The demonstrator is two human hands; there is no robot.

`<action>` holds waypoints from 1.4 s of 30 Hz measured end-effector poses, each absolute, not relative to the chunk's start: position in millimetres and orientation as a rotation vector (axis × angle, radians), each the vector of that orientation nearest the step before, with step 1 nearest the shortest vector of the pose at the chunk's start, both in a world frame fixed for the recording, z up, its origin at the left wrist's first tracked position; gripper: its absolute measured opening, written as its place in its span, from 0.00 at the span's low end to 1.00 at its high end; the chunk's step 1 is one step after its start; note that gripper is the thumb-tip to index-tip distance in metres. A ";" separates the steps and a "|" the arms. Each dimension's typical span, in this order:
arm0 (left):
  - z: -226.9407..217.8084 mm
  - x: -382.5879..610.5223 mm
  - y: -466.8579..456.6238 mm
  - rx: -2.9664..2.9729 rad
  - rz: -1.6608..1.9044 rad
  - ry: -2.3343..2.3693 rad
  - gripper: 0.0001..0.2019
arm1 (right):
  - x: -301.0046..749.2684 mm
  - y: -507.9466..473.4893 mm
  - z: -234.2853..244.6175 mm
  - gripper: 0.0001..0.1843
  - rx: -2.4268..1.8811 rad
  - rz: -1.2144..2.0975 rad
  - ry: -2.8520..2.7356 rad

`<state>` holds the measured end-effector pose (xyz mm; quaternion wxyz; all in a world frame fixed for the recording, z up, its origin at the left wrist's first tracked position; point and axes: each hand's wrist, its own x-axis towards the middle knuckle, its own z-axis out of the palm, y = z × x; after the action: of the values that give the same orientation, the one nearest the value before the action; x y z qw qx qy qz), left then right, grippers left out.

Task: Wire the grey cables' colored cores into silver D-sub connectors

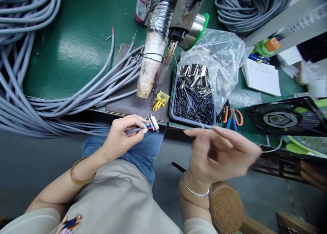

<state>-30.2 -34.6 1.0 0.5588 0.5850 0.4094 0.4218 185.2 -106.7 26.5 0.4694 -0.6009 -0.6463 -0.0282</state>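
Near the table's front edge, my left hand [122, 133] is closed around the end of a grey cable [134, 130]. Thin coloured wires run from this cable into a metal multi-pin connector [154, 122], which points right, beyond my fingertips. My right hand [223, 155] is slightly blurred and pinches a thin strand of solder wire [193, 108]. The strand slants up across the parts tray [185, 120] toward a metal spool with a green rim [195, 31]. A soldering iron [166, 63] points down above the dark work plate [127, 106], beside a wrapped white tube [150, 63].
Black sleeves [190, 106] and metal connectors [195, 75] fill the tray, with a plastic bag [224, 56] behind it. Pliers [231, 119] and a black fan [283, 119] stand to the right. Grey cable bundles [15, 87] cover the left side. A yellow clip [160, 101] lies on the plate.
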 end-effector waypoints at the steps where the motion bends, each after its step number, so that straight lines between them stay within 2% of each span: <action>1: 0.5 -30.9 -36.4 1.377 1.003 0.967 0.02 | 178.5 -103.9 26.8 0.15 -1.484 -0.081 -1.585; 5: -0.3 -33.1 -41.1 1.378 1.034 0.969 0.01 | 158.1 -94.1 24.7 0.07 -1.475 -0.160 -1.729; 12: -0.4 -35.4 -43.2 1.371 1.015 0.960 0.01 | 156.1 -98.3 14.3 0.04 -1.347 -0.182 -1.802; 15: -1.9 -45.0 -41.5 1.235 0.893 0.884 0.06 | 168.8 -101.6 18.2 0.04 -1.237 -0.334 -1.753; 18: 1.5 -61.3 -34.1 1.172 0.592 0.626 0.03 | 192.4 -94.2 27.7 0.04 -1.517 -0.457 -1.800; 20: 12.2 -69.8 -25.9 1.266 0.362 0.334 0.03 | 212.6 -81.8 31.7 0.08 -1.787 -0.446 -1.857; 23: 42.3 -70.8 -16.0 1.354 0.085 -0.107 0.11 | 242.9 -56.6 29.8 0.08 -2.003 -0.330 -1.887; 25: 64.2 -65.1 -16.6 1.386 0.033 -0.252 0.13 | 259.0 -39.4 25.7 0.07 -2.082 -0.218 -1.904; 27: 77.6 -57.8 -24.5 1.417 0.049 -0.297 0.11 | 270.5 -24.6 22.2 0.06 -2.126 -0.118 -1.946; 31: 61.9 -43.5 -44.7 1.462 0.411 0.242 0.07 | 281.8 -5.7 20.0 0.06 -2.143 0.021 -2.053; 34: 27.5 -34.4 -44.5 1.128 0.626 0.657 0.06 | 279.5 -2.6 23.1 0.05 -2.139 0.060 -2.046; 39: -5.2 -28.8 -28.2 0.755 0.771 0.876 0.14 | 246.8 -28.3 42.5 0.10 -1.897 -0.080 -1.478; 42: -2.9 -28.6 -26.3 0.761 0.754 0.900 0.15 | 215.0 -56.4 52.4 0.11 -1.683 0.113 -1.338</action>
<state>-28.6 -26.3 -2.9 0.7651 0.3503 0.4141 0.3471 215.0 -56.4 52.4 0.4744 -0.6881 -0.5472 0.0462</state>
